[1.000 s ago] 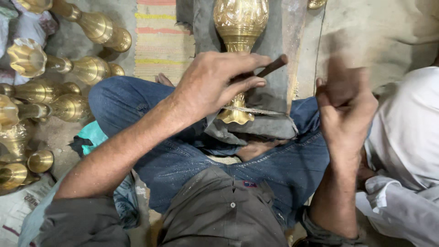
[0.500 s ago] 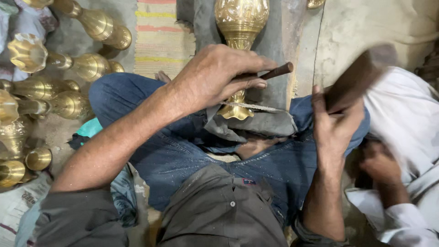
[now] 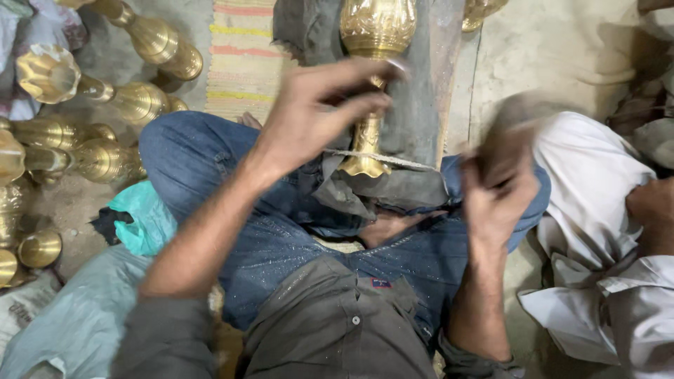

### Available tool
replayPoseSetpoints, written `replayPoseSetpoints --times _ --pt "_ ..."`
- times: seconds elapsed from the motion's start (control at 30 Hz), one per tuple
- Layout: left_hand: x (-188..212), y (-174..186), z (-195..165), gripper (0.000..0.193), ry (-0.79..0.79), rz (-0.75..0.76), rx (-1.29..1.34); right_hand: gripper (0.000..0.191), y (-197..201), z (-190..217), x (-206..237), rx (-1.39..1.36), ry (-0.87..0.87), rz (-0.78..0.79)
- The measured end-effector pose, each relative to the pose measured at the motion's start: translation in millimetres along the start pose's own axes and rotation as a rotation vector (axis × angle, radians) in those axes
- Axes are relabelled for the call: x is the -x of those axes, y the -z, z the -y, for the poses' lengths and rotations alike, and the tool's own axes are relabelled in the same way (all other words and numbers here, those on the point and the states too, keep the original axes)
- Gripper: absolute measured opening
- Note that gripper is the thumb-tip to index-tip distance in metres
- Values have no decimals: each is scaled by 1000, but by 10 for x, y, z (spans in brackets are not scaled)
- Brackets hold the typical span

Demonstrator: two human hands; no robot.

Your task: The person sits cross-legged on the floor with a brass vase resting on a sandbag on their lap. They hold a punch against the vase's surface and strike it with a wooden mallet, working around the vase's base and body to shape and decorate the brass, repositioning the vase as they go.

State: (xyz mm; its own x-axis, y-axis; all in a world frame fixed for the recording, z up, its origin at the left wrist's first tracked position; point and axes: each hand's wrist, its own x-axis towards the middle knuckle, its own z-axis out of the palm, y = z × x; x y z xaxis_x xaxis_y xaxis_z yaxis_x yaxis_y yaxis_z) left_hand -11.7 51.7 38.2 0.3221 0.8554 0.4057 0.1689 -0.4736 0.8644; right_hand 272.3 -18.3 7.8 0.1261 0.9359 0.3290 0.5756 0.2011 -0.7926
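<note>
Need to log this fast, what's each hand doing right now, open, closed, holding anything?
Left hand: fingers pinched shut over the brass vase; what it holds is blurred.
Right hand: closed around a dark block, blurred by motion.

Left hand (image 3: 316,112): raised at centre frame, forearm running up from the lower left, wrist bent, fingers curled in with tips pinched toward the thumb. Right hand (image 3: 495,200): at the right, forearm nearly vertical, fingers closed in a fist-like grip, upper part motion-blurred. The two hands are well apart.
</note>
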Motion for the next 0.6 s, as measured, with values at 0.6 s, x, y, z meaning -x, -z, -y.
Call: replayPoseSetpoints --times 0.6 --pt "214 -202 43 37 216 -220 57 44 -291 483 90 244 384 292"
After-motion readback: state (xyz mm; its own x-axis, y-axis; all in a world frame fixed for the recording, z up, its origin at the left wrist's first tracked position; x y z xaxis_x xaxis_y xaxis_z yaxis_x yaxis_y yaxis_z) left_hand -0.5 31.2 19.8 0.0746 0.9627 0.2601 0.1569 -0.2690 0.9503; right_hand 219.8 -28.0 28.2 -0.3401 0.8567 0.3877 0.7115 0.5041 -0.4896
